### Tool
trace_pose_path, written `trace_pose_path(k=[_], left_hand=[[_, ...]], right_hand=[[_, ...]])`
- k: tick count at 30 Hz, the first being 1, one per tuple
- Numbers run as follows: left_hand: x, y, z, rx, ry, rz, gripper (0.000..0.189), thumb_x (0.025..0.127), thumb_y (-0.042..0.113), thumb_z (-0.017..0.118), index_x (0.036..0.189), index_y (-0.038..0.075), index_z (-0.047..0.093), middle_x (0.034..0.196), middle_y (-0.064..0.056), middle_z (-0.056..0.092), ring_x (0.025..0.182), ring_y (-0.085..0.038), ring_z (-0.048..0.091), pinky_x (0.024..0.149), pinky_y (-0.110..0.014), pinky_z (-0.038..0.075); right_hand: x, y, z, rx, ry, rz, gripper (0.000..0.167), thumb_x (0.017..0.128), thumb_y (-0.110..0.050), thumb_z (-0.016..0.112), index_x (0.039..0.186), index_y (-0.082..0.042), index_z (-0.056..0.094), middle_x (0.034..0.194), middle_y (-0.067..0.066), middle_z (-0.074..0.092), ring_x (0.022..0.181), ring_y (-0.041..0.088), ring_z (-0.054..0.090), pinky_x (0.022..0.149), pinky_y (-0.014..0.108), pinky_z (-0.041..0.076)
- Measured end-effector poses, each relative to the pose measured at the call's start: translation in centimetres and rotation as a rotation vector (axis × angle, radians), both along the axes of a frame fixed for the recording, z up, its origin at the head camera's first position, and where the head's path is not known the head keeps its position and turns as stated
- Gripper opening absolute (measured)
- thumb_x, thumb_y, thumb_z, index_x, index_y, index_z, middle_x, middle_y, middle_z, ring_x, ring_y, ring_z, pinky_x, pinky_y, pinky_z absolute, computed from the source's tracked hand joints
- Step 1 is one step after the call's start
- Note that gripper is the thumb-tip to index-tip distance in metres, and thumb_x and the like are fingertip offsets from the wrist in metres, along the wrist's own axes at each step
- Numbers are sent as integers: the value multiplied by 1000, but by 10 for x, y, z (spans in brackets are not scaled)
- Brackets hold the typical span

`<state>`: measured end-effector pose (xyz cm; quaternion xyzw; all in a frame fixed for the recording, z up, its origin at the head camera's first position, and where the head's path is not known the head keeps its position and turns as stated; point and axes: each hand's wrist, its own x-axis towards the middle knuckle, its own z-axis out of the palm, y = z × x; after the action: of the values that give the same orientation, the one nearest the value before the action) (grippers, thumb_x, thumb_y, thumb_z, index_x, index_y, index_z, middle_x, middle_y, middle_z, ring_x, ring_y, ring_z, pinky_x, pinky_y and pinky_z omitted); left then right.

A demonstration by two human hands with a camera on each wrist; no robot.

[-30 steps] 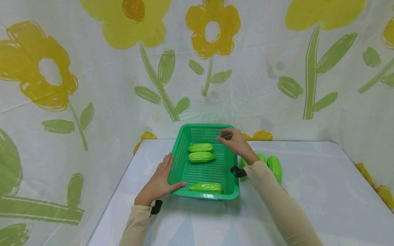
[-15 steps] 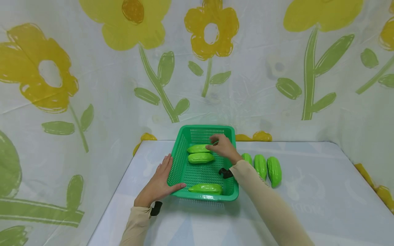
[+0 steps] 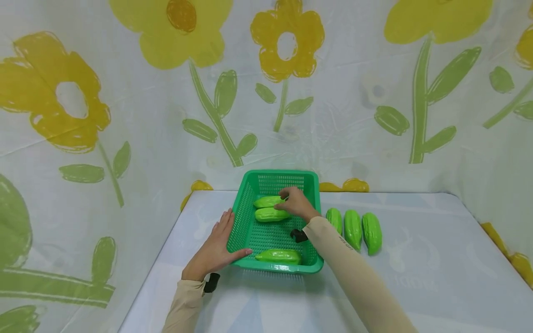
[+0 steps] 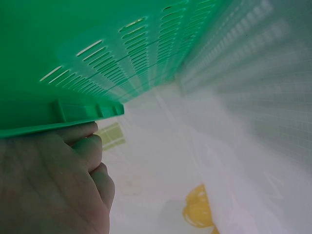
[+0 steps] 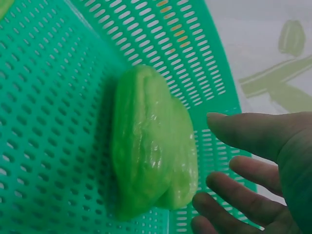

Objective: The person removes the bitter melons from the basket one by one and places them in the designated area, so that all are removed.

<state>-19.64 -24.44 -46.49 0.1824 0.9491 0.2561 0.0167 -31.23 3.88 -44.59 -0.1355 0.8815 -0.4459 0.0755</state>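
A green plastic basket [image 3: 272, 235] with slotted walls stands on the table. In it, two ridged light-green gourds [image 3: 271, 214] lie side by side toward the back, and a third gourd [image 3: 278, 256] lies along the front wall. My left hand [image 3: 213, 246] rests against the basket's left side, fingers extended along the outside and thumb over the front rim. Over the back pair hovers my right hand [image 3: 296, 203], fingers loosely bent and spread. The right wrist view shows a gap between its thumb and the nearer gourd [image 5: 144, 146]; nothing is held.
Three more gourds [image 3: 352, 230] lie in a row on the pale table [image 3: 420, 259], right of the basket. Behind and to the sides hangs a white cloth [image 3: 341, 120] printed with yellow flowers. It comes down close to the basket's back wall.
My right hand has moved left and down, from the basket's right rim to above the back pair, uncovering the row of gourds on the table. My left hand keeps its place.
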Motion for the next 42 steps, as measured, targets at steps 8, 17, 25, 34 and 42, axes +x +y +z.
trace_pose_path(k=[8,17,25,34,42], left_hand=[[0,0,1,5,7,5,118,87,68,67,167,5,6,177,-8,0,165,-31,2,133,-58,11],[0,2,0,6,12,0,117,88,67,67,167,4,7,177,-10,3,164,-33,4,133,-59,13],[0,2,1,0,11,-4,118,88,67,67,167,4,6,177,-9,1,165,-32,3,133,-58,13],[-1,1,-3,1,19,1,118,88,68,67,167,5,7,177,-8,2,165,-30,4,133,-57,13],[-1,1,-1,5,20,-6,117,88,67,67,167,5,6,177,-10,3,165,-32,4,133,-58,14]], right_hand=[[0,-4,-2,79,-6,-1,53,91,-16,79,139,1,62,138,23,63,126,39,62,98,52,58],[-4,-5,-9,148,23,62,55,90,-13,80,140,2,61,140,22,63,129,38,61,100,50,58],[-2,-8,-8,184,5,71,55,90,-12,81,140,0,62,142,21,62,131,37,60,103,49,57],[-2,-9,-9,228,15,75,53,90,-13,82,138,-2,64,139,19,64,130,35,61,104,48,57],[-2,-10,-9,246,17,102,51,90,-10,80,137,0,65,139,20,65,131,36,61,107,49,55]])
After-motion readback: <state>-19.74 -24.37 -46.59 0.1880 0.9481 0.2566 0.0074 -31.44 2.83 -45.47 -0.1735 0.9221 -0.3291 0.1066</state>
